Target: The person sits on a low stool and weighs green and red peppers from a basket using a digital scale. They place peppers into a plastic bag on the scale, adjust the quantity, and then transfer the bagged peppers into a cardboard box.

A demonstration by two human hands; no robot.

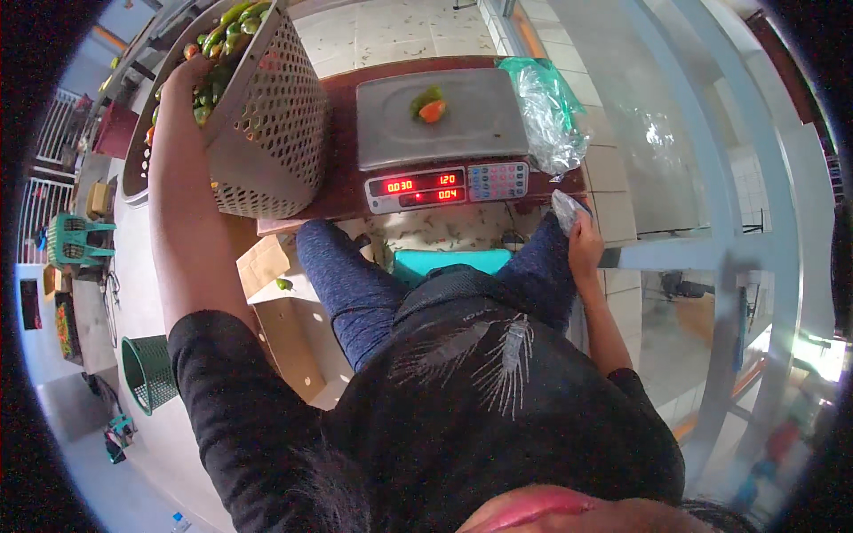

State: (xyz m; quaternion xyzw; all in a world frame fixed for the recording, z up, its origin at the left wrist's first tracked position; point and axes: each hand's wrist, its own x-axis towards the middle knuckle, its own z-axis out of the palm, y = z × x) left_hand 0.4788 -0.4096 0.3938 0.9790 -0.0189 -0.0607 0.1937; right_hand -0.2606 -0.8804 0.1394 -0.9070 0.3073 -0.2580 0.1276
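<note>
My left arm stretches up to a tall beige perforated basket (275, 107) heaped with green and reddish peppers (233, 40). In among the peppers at its left side is my left hand (187, 75); its fingers are too hidden to tell whether they grip one. My right hand (583, 249) is closed on a crumpled clear plastic bag (565, 213) beside my right knee. Between the hands, a digital scale (382, 147) with a lit red display stands on the table. One green and one orange pepper (433, 112) lie together on its metal plate.
Clear and green plastic bags (549, 115) lie on the brown table (342, 75) right of the scale. An open cardboard box (293, 346) and a loose green pepper (284, 284) are low on the left. Farther left stand a green bin (147, 373) and teal stools (75, 240).
</note>
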